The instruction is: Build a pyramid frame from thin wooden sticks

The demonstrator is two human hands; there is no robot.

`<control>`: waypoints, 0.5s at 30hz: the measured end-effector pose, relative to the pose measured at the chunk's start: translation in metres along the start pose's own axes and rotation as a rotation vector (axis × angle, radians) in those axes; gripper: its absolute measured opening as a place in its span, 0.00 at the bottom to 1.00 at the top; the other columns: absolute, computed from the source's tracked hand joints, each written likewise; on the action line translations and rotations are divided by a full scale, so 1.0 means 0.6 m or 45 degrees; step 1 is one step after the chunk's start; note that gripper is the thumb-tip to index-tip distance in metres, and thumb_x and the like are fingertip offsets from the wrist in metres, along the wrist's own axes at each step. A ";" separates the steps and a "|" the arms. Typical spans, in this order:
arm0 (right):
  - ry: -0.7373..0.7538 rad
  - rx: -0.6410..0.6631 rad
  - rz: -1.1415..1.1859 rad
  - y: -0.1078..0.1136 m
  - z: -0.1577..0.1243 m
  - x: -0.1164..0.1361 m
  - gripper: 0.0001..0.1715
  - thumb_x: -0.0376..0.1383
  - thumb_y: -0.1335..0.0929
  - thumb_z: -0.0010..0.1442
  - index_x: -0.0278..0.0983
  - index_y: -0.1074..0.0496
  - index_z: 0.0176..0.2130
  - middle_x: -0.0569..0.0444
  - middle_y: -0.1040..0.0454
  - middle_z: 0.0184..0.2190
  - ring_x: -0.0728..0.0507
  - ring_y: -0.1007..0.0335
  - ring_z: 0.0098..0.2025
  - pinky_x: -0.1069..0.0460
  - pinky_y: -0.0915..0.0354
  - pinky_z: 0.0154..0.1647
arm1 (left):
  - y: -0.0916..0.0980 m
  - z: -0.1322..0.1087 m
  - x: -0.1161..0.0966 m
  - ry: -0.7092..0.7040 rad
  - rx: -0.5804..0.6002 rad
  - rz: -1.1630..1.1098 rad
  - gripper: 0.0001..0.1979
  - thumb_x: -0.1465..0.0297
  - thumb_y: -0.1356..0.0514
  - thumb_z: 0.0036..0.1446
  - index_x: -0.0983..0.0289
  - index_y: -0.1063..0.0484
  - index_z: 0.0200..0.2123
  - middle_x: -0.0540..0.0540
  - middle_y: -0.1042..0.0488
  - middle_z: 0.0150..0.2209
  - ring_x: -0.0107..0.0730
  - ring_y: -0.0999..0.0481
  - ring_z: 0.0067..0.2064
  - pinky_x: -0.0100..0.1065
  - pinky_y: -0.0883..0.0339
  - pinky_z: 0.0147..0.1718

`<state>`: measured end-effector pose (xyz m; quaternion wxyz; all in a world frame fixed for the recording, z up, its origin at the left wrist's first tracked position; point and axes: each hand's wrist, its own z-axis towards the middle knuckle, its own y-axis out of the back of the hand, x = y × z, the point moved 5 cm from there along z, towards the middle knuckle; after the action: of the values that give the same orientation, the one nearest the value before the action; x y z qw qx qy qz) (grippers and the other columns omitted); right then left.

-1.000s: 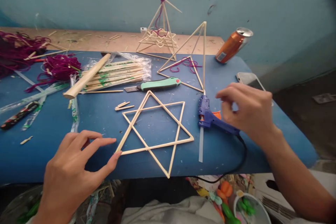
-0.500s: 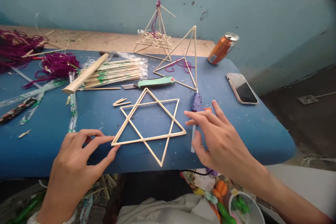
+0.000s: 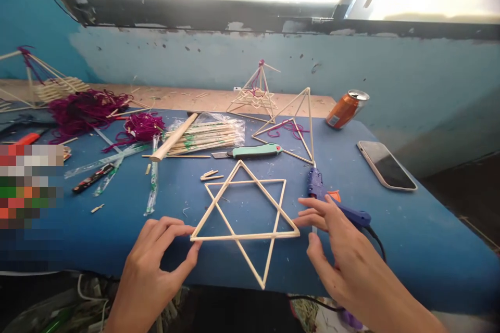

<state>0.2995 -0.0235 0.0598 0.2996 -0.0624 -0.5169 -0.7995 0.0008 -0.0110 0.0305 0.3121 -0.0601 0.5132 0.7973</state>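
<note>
A six-pointed star of thin wooden sticks point(image 3: 242, 237) lies flat on the blue table point(image 3: 429, 229) in front of me. My left hand point(image 3: 156, 263) pinches the star's left corner between thumb and forefinger. My right hand point(image 3: 339, 252) is at the star's right corner, fingers stretched out and apart, fingertips touching the sticks. A blue glue gun point(image 3: 315, 184) lies just beyond my right fingers, its cord running off the near edge.
Behind the star lie a green utility knife point(image 3: 255, 152), a plastic-wrapped stick bundle point(image 3: 213, 134) and a wooden dowel point(image 3: 174, 138). A stick pyramid point(image 3: 311, 125) and another point(image 3: 255, 91) stand further back. Orange can point(image 3: 346, 108) and phone point(image 3: 385, 165) at right; purple yarn point(image 3: 86, 109) at left.
My right hand came down from above the glue gun to the star's right corner. My left hand stayed at the left corner. The view tilted up, showing the window.
</note>
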 end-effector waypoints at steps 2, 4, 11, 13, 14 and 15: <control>0.008 0.000 0.021 -0.002 -0.001 0.006 0.30 0.35 0.39 0.64 0.51 0.42 0.64 0.56 0.18 0.37 0.36 0.17 0.37 0.34 0.20 0.40 | 0.009 -0.011 0.006 0.025 -0.013 -0.009 0.02 0.67 0.38 0.63 0.56 0.27 0.39 0.52 0.24 0.38 0.38 0.26 0.42 0.38 0.33 0.42; 0.032 0.002 0.043 -0.003 -0.001 0.012 0.29 0.36 0.39 0.65 0.52 0.41 0.63 0.57 0.18 0.37 0.37 0.17 0.37 0.37 0.20 0.33 | 0.018 -0.024 0.010 0.050 -0.031 -0.003 0.02 0.67 0.38 0.62 0.56 0.28 0.39 0.51 0.24 0.37 0.37 0.25 0.41 0.38 0.32 0.43; 0.017 0.157 0.082 -0.011 0.003 0.029 0.24 0.40 0.39 0.68 0.50 0.41 0.62 0.56 0.17 0.41 0.42 0.16 0.42 0.47 0.19 0.36 | 0.040 -0.082 0.015 0.185 -0.126 0.001 0.02 0.66 0.38 0.63 0.56 0.29 0.38 0.51 0.24 0.37 0.34 0.24 0.40 0.34 0.31 0.42; -0.043 0.222 0.032 -0.016 0.002 0.032 0.22 0.40 0.39 0.70 0.48 0.42 0.62 0.54 0.17 0.44 0.43 0.17 0.46 0.49 0.20 0.42 | 0.045 -0.094 0.020 0.223 -0.140 -0.004 0.03 0.66 0.37 0.62 0.57 0.29 0.38 0.50 0.25 0.37 0.32 0.24 0.40 0.32 0.31 0.42; -0.065 0.251 0.015 -0.020 0.001 0.035 0.22 0.41 0.39 0.71 0.47 0.43 0.62 0.53 0.18 0.46 0.43 0.18 0.48 0.49 0.21 0.45 | 0.048 -0.100 0.024 0.231 -0.144 -0.003 0.04 0.66 0.36 0.62 0.57 0.29 0.37 0.50 0.25 0.37 0.32 0.24 0.40 0.31 0.31 0.42; -0.073 0.275 0.014 -0.024 0.001 0.039 0.22 0.41 0.39 0.71 0.47 0.44 0.62 0.53 0.18 0.47 0.43 0.19 0.50 0.49 0.21 0.47 | 0.051 -0.105 0.028 0.233 -0.148 -0.001 0.04 0.65 0.36 0.61 0.57 0.28 0.37 0.50 0.25 0.37 0.31 0.24 0.40 0.30 0.31 0.43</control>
<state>0.2726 -0.0285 0.0581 0.2940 -0.0554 -0.6079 -0.7355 -0.0440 -0.0661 0.0181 0.2601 -0.1508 0.4924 0.8168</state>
